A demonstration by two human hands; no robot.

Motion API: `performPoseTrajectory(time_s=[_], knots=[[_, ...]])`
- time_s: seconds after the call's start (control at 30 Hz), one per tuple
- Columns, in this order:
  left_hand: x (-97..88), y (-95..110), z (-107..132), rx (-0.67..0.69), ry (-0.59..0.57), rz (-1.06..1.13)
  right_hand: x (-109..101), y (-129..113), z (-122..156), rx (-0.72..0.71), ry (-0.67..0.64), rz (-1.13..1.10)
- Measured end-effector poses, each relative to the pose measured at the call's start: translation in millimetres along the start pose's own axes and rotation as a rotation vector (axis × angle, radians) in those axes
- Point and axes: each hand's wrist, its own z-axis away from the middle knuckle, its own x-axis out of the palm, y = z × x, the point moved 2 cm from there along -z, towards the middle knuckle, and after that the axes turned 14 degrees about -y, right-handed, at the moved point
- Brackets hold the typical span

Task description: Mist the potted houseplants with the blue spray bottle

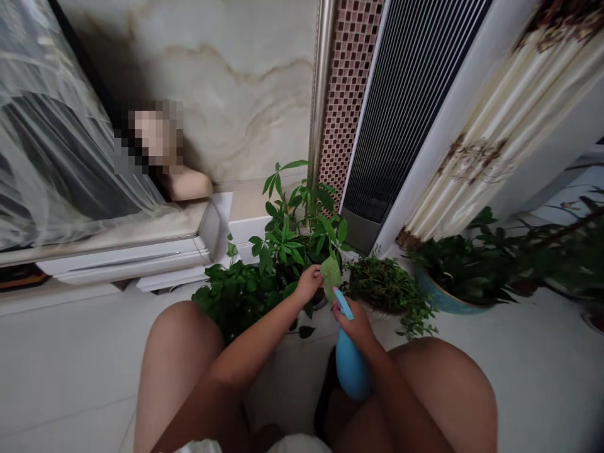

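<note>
Blue spray bottle (350,368) is gripped above the knees by the right hand (359,324), fingers clamped round its neck, nozzle pointed at a leaf (331,272) pinched between fingertips of the left hand (309,283) on the potted plant (290,236) beyond; leaf-misting is judged in hand, a squeeze needing the leaf steadied.

spray bottle (350,365): light blue | leaf (330,274): pale green | pot (436,296): blue | mosaic strip (348,88): brown-white checks
</note>
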Motion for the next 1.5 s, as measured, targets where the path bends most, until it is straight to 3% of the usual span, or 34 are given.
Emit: performPoseTrajectory(time_s=[0.33,0.73,0.87,1.0,1.13,1.2,1.27,1.33,1.4,1.5], knots=[[-4.0,30.8,0.4,0.141,0.004,-0.052,6.3,1.0,-0.8,-0.015,-0.024,0.113],[-12.9,45.2,7.5,0.142,0.029,-0.099,21.2,-9.4,14.9,-0.085,-0.107,0.196],[-17.0,48.6,10.8,0.107,0.078,-0.096,17.5,-19.2,23.6,-0.164,-0.015,0.05],[-40.4,48.3,34.3,0.042,0.255,-0.041,2.7,-33.9,37.7,-0.195,0.143,-0.043],[-55.9,14.1,87.2,-0.105,0.311,0.074,0.1,-44.3,38.9,-0.202,0.11,-0.06],[-47.8,-18.8,113.9,-0.179,0.252,0.163,9.2,-45.9,32.3,-0.206,0.075,-0.074],[-29.2,-55.6,132.5,-0.278,0.127,0.403,23.0,-45.6,23.1,-0.173,0.085,-0.111],[-8.7,-84.3,140.5,-0.381,0.019,0.544,36.9,-45.6,13.5,-0.123,0.113,-0.166],[6.9,-96.0,137.7,-0.335,-0.111,0.725,46.6,-48.1,4.3,-0.103,0.13,-0.192],[7.5,-91.0,128.0,-0.252,-0.048,0.883,51.0,-56.6,-7.6,-0.139,0.067,-0.173]])
